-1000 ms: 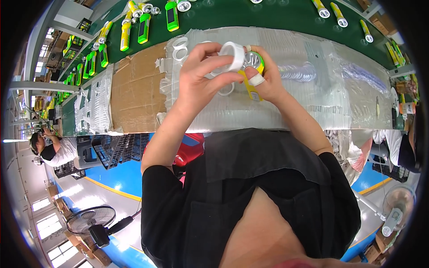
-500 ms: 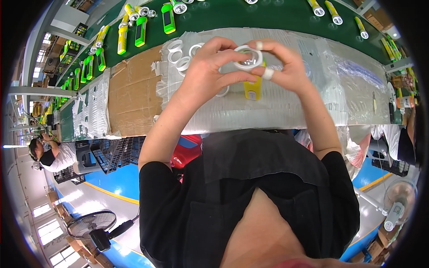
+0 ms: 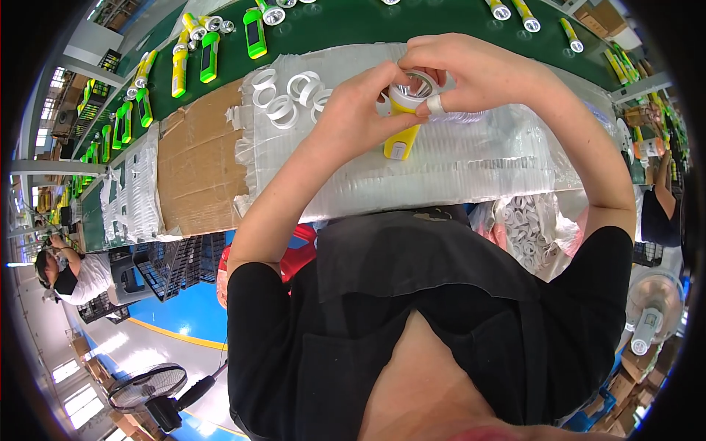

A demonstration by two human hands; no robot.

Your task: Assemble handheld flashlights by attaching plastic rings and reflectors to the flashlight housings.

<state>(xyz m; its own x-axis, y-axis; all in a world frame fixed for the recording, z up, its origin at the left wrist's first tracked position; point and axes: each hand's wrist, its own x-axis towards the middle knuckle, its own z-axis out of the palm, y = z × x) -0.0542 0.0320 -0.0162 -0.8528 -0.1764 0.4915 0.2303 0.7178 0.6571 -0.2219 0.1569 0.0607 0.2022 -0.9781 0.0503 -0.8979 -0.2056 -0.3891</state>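
A yellow flashlight point(image 3: 401, 137) stands on the plastic-covered work surface, its shiny reflector point(image 3: 416, 87) facing up. Around its head sits a white ring point(image 3: 399, 100), gripped from both sides. My left hand point(image 3: 362, 104) has thumb and fingers curled on the ring's left side. From the right, my right hand point(image 3: 474, 72) clasps the ring, its fingers bent over the far rim and a white band round its thumb. Some fingertips are hidden behind the rim. Several loose white rings point(image 3: 281, 110) lie left of my left hand.
Cardboard point(image 3: 200, 158) covers the surface further left. Green flashlights point(image 3: 209, 59) and yellow flashlights point(image 3: 179, 71) stand along the green bench point(image 3: 397, 23) beyond. A bag of white rings point(image 3: 523, 229) hangs at the near right edge. A person point(image 3: 73, 272) sits far left, near black crates point(image 3: 165, 268).
The white ring has come down onto the flashlight's head. My right hand has swung over the far side, its elbow moving outward. The view has shifted slightly.
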